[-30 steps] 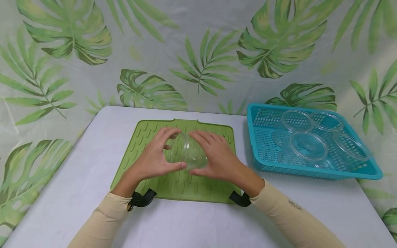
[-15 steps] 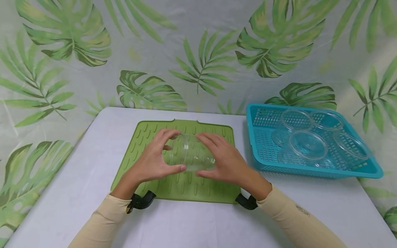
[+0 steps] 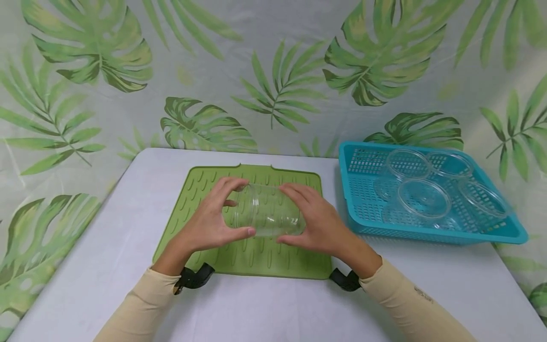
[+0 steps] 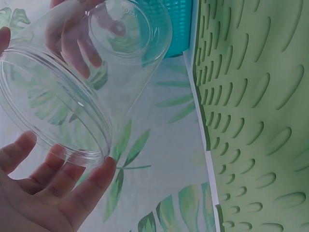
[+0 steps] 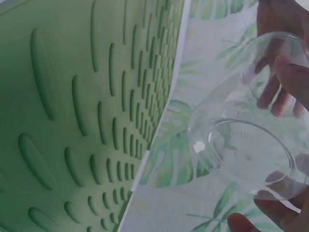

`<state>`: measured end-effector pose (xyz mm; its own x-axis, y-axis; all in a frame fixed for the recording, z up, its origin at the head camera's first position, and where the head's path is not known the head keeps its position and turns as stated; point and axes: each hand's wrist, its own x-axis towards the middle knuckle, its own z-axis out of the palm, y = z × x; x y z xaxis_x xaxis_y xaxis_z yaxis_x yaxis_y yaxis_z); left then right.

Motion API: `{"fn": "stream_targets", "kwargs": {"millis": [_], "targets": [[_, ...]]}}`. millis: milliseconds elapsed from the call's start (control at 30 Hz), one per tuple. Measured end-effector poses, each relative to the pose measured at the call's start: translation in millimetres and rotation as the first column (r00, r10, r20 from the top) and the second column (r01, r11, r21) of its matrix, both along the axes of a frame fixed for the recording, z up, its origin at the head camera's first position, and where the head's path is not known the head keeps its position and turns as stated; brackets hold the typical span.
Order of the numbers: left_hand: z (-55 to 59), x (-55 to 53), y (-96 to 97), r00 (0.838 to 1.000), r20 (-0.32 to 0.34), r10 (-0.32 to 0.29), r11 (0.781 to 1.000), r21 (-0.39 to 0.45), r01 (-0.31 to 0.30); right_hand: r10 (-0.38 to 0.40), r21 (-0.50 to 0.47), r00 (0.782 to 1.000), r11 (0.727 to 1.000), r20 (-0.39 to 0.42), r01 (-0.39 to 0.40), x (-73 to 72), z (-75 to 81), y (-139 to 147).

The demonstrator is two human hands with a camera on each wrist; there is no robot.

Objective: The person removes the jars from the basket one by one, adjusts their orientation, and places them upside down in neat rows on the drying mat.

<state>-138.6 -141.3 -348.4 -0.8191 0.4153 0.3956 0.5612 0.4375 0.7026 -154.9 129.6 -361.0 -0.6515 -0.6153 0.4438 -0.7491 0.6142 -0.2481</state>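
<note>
"Where's that clear, round, glassy jar [image 3: 271,211]?"
"Sideways over the green, rectangular, rubbery mat [image 3: 256,261], between both hands: left fingers [image 3: 231,183] gripping its rim, right fingers [image 3: 297,192] curled round its base."

Soft light, dim hazy wrist views, glints on jar [image 3: 270,210]

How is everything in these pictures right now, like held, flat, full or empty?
Clear round jar, held sideways, nothing visible inside.
Left hand, curled round the jar's rim end.
Right hand, gripping the jar's base end.
Ridged green rectangular mat, lying flat.
Turquoise perforated plastic basket, upright, holding four clear round jars.
Those jars, rims upward.
Leaf-printed white-and-green cloth, hanging behind.
</note>
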Motion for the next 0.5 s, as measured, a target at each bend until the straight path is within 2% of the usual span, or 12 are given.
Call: {"fn": "stream_targets", "kwargs": {"millis": [400, 500], "targets": [[1.8, 0.6, -1.3, 1.000, 0.022, 0.007, 0.999, 0.054, -0.008, 0.004, -0.100, 0.990, 0.995, 0.138, 0.010, -0.1, 1.1, 6.6], [0.3, -0.6, -0.9, 0.999, 0.032, 0.009, 0.998, 0.069, -0.011, 0.021, -0.163, 0.981, 0.987, 0.193, 0.011, -0.8, -0.5, 8.2]]}}
